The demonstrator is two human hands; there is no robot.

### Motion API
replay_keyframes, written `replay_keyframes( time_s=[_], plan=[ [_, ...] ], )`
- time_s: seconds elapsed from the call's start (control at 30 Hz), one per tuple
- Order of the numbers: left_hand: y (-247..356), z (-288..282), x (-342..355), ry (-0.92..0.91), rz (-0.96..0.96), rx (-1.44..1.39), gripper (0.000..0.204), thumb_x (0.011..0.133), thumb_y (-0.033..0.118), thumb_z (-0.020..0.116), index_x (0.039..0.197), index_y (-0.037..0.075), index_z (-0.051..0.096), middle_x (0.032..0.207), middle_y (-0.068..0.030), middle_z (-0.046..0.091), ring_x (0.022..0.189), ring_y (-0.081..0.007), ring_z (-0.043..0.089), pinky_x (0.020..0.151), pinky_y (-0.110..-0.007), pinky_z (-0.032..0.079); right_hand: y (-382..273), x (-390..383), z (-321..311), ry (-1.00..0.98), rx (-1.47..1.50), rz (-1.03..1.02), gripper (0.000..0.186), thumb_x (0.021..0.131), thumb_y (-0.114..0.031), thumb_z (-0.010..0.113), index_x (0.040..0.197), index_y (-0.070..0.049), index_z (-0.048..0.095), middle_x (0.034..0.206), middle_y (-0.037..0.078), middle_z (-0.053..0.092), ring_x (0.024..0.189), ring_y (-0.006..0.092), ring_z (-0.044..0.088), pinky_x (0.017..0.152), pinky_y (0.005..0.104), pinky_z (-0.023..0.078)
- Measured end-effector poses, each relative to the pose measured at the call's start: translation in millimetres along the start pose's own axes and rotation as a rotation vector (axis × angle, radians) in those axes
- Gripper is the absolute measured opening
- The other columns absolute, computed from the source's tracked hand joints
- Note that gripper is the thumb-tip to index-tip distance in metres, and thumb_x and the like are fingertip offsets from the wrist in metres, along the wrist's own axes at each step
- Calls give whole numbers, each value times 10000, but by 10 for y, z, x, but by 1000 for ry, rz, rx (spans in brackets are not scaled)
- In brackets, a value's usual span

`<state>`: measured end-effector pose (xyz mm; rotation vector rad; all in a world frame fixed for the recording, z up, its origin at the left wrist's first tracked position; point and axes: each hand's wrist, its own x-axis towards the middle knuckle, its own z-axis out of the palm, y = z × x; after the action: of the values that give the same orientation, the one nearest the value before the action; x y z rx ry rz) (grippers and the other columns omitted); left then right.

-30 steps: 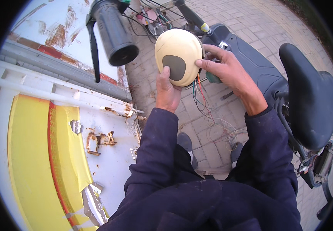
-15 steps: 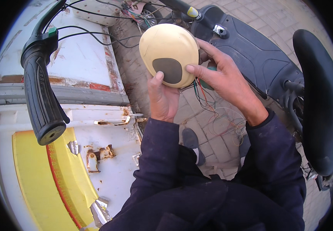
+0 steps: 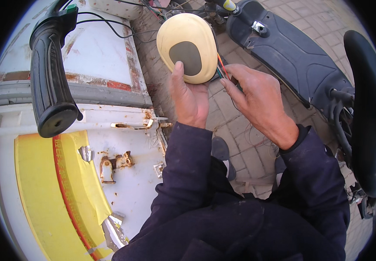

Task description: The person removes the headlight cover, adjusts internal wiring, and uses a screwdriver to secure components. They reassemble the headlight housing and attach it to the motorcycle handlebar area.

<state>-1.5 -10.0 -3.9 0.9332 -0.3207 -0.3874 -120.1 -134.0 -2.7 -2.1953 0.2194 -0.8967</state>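
Observation:
A rounded cream plastic housing (image 3: 185, 31) with a dark grey oval panel (image 3: 186, 57) is held up in front of me. My left hand (image 3: 192, 102) grips it from below, with the thumb on the face near the lower edge of the panel; its other fingers are mostly hidden behind. Thin red, orange and green wires (image 3: 221, 66) come out at the right side of the housing. Between thumb and fingers, my right hand (image 3: 259, 93) pinches these wires, apart from the housing itself. The back of the housing is out of sight.
At left, a black handlebar grip (image 3: 54, 89) with cables juts over a white metal panel with a rusty latch (image 3: 117, 165) and a yellow sheet (image 3: 40, 187). A scooter's dark footboard (image 3: 288, 56) and black saddle (image 3: 367, 117) stand at right on paving (image 3: 240, 150).
My right hand has let go of the housing and moved down onto the wires, which now stretch between it and the housing. The left hand still holds the housing, now slightly higher in view.

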Motion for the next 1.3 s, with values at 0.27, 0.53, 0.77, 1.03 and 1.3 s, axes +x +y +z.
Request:
replay_keyframes(
  time_s=[0.27, 0.53, 0.77, 1.03, 1.3],
  plan=[
    [70, -77, 21, 9, -66, -74, 560, 1052, 370, 640, 1504, 96, 460, 1491, -91, 566, 1352, -275, 569, 1145, -491, 479, -26, 22, 60, -289, 224, 262, 222, 937, -224, 688, 1046, -31, 699, 841, 167, 708, 770, 356, 687, 692, 449, 508],
    [90, -102, 18, -23, -120, -104, 583, 1054, 416, 625, 1503, 82, 461, 1478, -128, 571, 1330, -308, 581, 1120, -515, 502, -143, 11, 120, -228, 386, 266, 284, 897, -238, 667, 1081, -23, 690, 945, 177, 740, 934, 416, 693, 822, 500, 524],
    [76, -57, 3, -27, -70, -67, 601, 1055, 411, 622, 1517, 70, 445, 1489, -132, 563, 1336, -318, 575, 1132, -516, 494, 17, 63, 37, -361, 537, 292, 244, 912, -186, 687, 1049, 16, 685, 880, 82, 705, 861, 189, 653, 796, 348, 511],
    [135, -129, 37, -24, -271, -296, 559, 1040, 468, 615, 1428, 70, 552, 1343, -117, 649, 1173, -288, 649, 1032, -462, 560, -144, 30, -7, -424, 605, 275, 357, 860, -267, 719, 1086, 10, 727, 891, 128, 735, 899, 283, 695, 840, 408, 520],
    [145, -187, 72, -103, -344, -547, 527, 1073, 388, 574, 1480, 57, 520, 1453, -176, 595, 1303, -372, 605, 1105, -519, 535, -133, 57, -12, -422, 585, 210, 302, 861, -258, 718, 969, 23, 729, 885, 133, 733, 855, 287, 697, 801, 415, 522]
  ],
)
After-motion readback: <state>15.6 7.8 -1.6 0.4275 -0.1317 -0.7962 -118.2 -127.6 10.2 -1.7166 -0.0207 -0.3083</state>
